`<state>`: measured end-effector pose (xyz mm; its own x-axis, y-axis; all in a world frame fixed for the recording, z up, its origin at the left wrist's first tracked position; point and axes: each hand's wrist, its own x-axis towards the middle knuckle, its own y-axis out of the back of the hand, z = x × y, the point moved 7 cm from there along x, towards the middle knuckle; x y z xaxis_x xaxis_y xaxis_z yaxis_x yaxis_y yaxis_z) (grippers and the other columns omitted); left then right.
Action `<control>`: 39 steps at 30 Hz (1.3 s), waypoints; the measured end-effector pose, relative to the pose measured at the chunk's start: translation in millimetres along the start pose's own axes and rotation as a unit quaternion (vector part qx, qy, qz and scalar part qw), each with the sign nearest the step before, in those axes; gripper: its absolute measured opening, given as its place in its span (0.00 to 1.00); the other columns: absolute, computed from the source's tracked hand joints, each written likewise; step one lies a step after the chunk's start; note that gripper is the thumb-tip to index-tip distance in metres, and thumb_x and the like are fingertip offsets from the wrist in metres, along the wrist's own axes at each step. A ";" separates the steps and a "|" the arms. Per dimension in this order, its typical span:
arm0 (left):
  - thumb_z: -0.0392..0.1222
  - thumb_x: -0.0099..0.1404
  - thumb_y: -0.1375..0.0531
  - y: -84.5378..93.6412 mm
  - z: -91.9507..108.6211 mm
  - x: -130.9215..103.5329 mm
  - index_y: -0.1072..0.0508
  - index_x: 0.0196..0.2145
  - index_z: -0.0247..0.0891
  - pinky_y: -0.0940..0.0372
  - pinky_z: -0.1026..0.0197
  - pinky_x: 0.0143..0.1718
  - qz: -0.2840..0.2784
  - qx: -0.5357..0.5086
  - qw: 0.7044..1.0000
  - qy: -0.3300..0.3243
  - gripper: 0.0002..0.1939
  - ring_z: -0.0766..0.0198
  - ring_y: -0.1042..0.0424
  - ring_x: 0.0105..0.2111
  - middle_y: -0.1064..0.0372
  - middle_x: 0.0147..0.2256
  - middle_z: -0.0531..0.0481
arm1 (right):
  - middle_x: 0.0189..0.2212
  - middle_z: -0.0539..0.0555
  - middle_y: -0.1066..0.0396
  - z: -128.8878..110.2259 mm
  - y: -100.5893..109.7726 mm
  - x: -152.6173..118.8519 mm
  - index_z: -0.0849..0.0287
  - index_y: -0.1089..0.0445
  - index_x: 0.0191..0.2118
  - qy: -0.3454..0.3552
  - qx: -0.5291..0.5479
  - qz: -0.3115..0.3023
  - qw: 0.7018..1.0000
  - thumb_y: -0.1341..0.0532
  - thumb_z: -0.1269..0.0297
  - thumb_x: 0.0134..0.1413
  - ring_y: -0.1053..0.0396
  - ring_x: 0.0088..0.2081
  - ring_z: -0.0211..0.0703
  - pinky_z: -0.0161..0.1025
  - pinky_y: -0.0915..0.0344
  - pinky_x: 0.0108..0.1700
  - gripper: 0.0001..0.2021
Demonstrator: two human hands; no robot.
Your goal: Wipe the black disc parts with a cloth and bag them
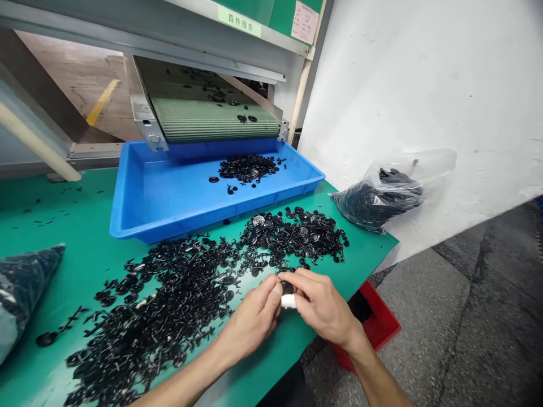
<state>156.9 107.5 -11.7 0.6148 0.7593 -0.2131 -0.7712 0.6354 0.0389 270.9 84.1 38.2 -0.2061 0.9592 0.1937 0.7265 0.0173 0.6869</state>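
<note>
Near the table's front edge, my left hand (252,316) and my right hand (322,305) meet, both closed on a small round black plastic part (287,287). Thumbs and fingertips pinch it from either side and hide much of it. Just below the part shows a white wrap (288,301), apparently around a fingertip; which finger wears it I cannot tell. Beyond my hands lies a pile of black round plastic parts (305,232). Left of them spreads a larger heap of black plastic pieces (169,305), many thin and branched like moulding sprues.
A blue tray (169,212) with black parts stands under the end of a green conveyor belt (212,121). Clear bags of black pieces lie at right (382,198) and left (21,288). Below the table's right edge is a red bin (382,328). A white panel (407,85) rises at right.
</note>
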 end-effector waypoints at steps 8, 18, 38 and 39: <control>0.58 0.69 0.52 7.5 -4.2 -1.0 0.43 0.26 0.42 0.49 0.68 0.16 0.052 -0.024 0.998 0.030 0.20 0.71 0.44 0.15 0.46 0.20 0.60 | 0.34 0.50 0.26 2.2 -13.3 8.7 0.56 0.28 0.45 0.009 0.077 0.024 0.997 0.48 0.77 0.57 0.30 0.34 0.38 0.33 0.36 0.37 0.17; 0.54 0.65 0.42 18.4 -3.9 0.8 0.29 0.31 0.36 0.59 0.71 0.14 0.082 -0.244 0.966 0.002 0.16 0.75 0.47 0.13 0.35 0.19 0.55 | 0.42 0.54 0.30 12.3 -5.3 83.6 0.57 0.29 0.46 -0.003 -0.152 0.059 0.987 0.48 0.77 0.58 0.32 0.41 0.42 0.36 0.37 0.43 0.15; 0.45 0.57 0.32 14.8 0.4 3.8 0.32 0.34 0.39 0.44 0.75 0.10 0.057 -0.386 0.921 0.021 0.13 0.68 0.31 0.24 0.33 0.28 0.55 | 0.25 0.47 0.34 44.8 13.3 77.0 0.58 0.35 0.28 -0.094 0.062 0.147 0.983 0.41 0.69 0.49 0.36 0.25 0.35 0.32 0.40 0.27 0.02; 0.45 0.57 0.32 15.0 -0.4 4.4 0.31 0.37 0.39 0.46 0.75 0.10 0.064 -0.377 0.924 0.022 0.14 0.69 0.33 0.23 0.34 0.28 0.55 | 0.22 0.46 0.35 45.5 15.4 73.1 0.58 0.35 0.29 -0.102 0.066 0.154 0.981 0.42 0.68 0.50 0.36 0.23 0.35 0.32 0.40 0.25 0.02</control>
<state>148.0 120.3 -12.4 0.5157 0.8046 -0.2945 -0.7436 0.2496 -0.6203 296.9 167.3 31.1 0.1611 0.9611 0.2245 0.8157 -0.2577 0.5180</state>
